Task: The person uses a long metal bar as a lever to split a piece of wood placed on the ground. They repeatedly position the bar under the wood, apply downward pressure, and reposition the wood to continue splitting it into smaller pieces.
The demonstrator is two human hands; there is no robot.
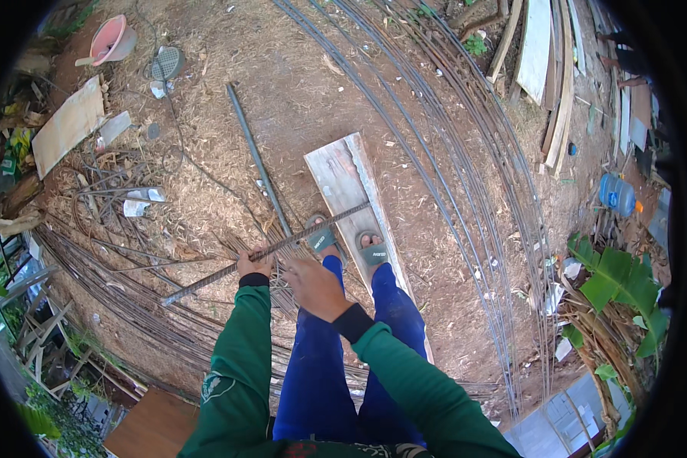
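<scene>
L hand (256, 264) gripping ribbed rod (301, 237), R hand (318, 290) nr; board (332, 169) below

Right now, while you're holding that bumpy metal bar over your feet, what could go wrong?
If my left hand loses its grip, the ribbed steel bar might drop on my toes, which are bare in open sandals. And the long thin rods lying on the ground could trip someone walking there.
</scene>
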